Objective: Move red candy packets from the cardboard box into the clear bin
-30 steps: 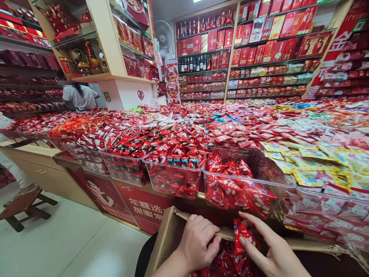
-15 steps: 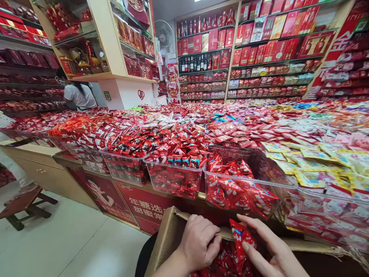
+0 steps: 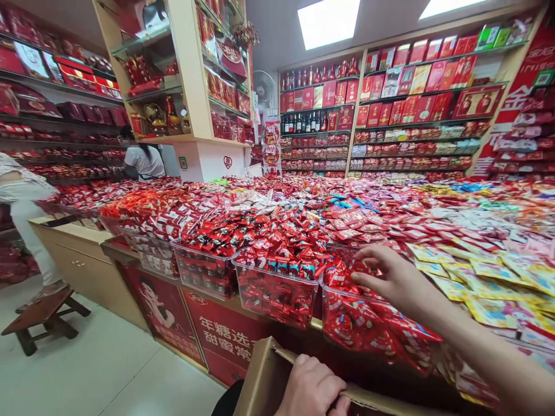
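My left hand is closed over the upper edge of an open cardboard box at the bottom of the view. Red packets lie inside the box, mostly hidden now. Over a clear plastic bin of red triangular candy packets, my right hand reaches in from the right. Its fingers are curved and apart, close to the pile. Red wrapper shows between thumb and fingers, seemingly part of the heap below. The forearm covers part of the bin's right side.
Another clear bin of red packets stands to the left, and yellow packets are heaped at right. A wooden stool is on the floor at left. One person stands behind the counter, another person at the left edge.
My right hand has moved from the cardboard box, where it held a red candy packet, up to the bin. My left hand stays on the box edge. The view has tilted up.
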`<state>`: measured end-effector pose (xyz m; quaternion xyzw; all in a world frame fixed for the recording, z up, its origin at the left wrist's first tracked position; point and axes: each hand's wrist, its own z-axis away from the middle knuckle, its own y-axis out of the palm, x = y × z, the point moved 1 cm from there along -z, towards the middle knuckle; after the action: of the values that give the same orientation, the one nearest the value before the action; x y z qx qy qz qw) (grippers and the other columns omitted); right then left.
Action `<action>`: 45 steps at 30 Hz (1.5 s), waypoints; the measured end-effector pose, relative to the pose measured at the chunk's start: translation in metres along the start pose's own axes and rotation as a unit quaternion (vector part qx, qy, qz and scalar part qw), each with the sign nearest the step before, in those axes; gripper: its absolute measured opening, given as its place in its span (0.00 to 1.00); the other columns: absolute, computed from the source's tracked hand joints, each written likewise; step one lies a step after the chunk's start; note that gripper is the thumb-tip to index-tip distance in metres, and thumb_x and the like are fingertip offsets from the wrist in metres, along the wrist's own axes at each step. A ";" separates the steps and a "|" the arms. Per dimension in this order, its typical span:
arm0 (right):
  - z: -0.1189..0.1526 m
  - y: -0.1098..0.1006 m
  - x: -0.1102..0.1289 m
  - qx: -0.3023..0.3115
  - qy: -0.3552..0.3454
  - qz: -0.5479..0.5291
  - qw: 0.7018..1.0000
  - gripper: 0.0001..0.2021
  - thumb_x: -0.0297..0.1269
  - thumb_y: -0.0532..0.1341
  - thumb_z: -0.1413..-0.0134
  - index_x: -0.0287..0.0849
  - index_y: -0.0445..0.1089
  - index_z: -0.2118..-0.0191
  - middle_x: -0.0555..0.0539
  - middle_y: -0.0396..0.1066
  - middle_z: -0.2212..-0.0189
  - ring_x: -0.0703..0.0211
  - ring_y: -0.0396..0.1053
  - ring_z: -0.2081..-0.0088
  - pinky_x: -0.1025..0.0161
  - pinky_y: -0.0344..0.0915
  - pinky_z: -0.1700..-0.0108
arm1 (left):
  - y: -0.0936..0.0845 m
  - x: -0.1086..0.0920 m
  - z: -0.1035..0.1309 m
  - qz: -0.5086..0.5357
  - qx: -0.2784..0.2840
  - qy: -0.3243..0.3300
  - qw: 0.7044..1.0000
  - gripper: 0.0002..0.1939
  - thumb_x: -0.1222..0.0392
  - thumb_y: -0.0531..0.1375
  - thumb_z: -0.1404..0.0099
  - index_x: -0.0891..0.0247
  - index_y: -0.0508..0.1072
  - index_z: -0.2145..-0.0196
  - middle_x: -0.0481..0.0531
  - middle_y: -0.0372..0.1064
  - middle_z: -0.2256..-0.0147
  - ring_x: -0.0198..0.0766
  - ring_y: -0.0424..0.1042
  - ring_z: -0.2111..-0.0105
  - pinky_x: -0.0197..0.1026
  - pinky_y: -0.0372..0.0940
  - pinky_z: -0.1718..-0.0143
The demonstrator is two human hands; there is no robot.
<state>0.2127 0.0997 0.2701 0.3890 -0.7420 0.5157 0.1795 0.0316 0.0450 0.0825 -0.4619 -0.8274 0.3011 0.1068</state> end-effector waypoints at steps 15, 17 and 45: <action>-0.024 0.020 -0.005 0.281 0.067 -0.036 0.957 0.11 0.36 0.58 0.55 0.39 0.72 0.64 0.48 0.73 0.68 0.62 0.67 0.68 0.65 0.62 0.64 | -0.014 -0.009 -0.004 0.023 0.085 -0.065 0.994 0.07 0.59 0.53 0.43 0.62 0.68 0.69 0.49 0.68 0.77 0.37 0.63 0.76 0.41 0.51 0.72; -0.027 0.021 -0.008 0.281 0.075 -0.022 0.957 0.10 0.34 0.59 0.57 0.39 0.72 0.67 0.48 0.73 0.69 0.60 0.67 0.68 0.64 0.62 0.65 | -0.015 -0.010 -0.004 0.026 0.093 -0.066 0.993 0.07 0.59 0.53 0.43 0.62 0.69 0.69 0.49 0.68 0.76 0.36 0.63 0.76 0.40 0.51 0.72; -0.026 0.023 -0.012 0.257 0.028 0.046 0.965 0.18 0.50 0.53 0.52 0.41 0.59 0.82 0.55 0.52 0.84 0.67 0.49 0.81 0.66 0.48 0.78 | -0.016 -0.010 -0.008 0.033 0.110 -0.071 0.991 0.09 0.59 0.52 0.41 0.63 0.70 0.67 0.51 0.70 0.75 0.37 0.65 0.74 0.41 0.53 0.71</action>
<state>0.1992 0.1316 0.2577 0.3728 -0.5968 0.7071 0.0700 0.0297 0.0337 0.0998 -0.4519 -0.7790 0.4256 0.0884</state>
